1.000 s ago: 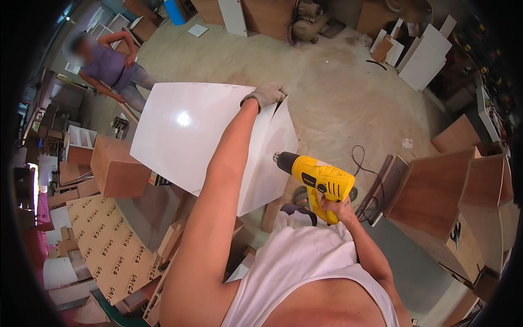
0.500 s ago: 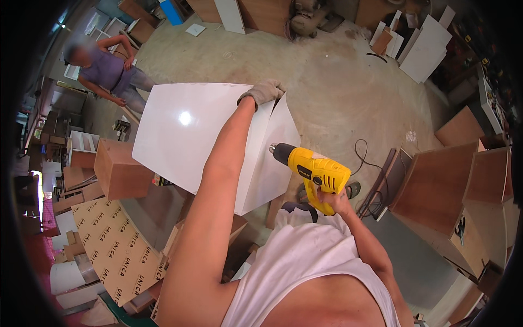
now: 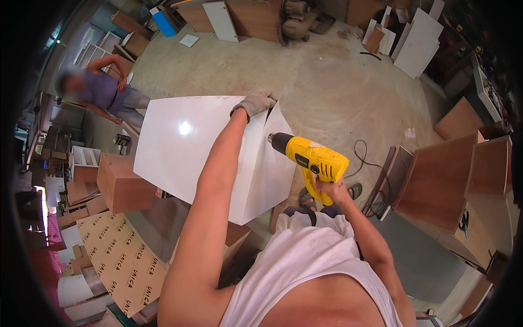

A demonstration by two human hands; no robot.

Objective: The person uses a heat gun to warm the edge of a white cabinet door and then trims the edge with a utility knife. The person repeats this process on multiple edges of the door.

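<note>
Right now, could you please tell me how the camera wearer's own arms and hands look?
The left hand wears a greyish glove, cuffed at the wrist; the right hand looks ungloved. No sleeves cover the left arm or right arm; the top is white and sleeveless.

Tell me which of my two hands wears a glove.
Your left hand, on the white panel; your right hand, bare, grips the yellow heat gun.

One yellow heat gun, one white-faced workpiece, one gloved hand and one bare hand are showing. Two sandals, one tan printed board, one blue box and one co-worker are also appearing.
</note>
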